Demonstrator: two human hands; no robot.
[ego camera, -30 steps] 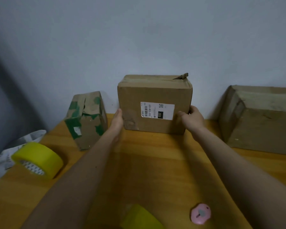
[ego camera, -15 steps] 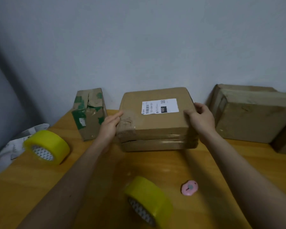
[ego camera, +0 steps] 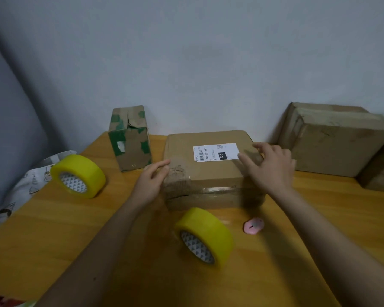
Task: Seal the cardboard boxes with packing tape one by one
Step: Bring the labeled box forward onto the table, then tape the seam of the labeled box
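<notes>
Pulled nearer, the labelled box (ego camera: 211, 171) sits between 2 spread hands, left hand (ego camera: 152, 180) touching, right hand (ego camera: 269, 167) above; 2 tape rolls (ego camera: 205, 234).

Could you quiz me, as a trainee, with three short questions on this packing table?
1. True or false: the labelled box lies with its white label facing up.
2. How many yellow tape rolls are on the table?
3. Which hand touches the torn corner of the box: A left hand, B right hand?

Key: 1 true. 2 two: near roll, far roll. 3 A.
</notes>
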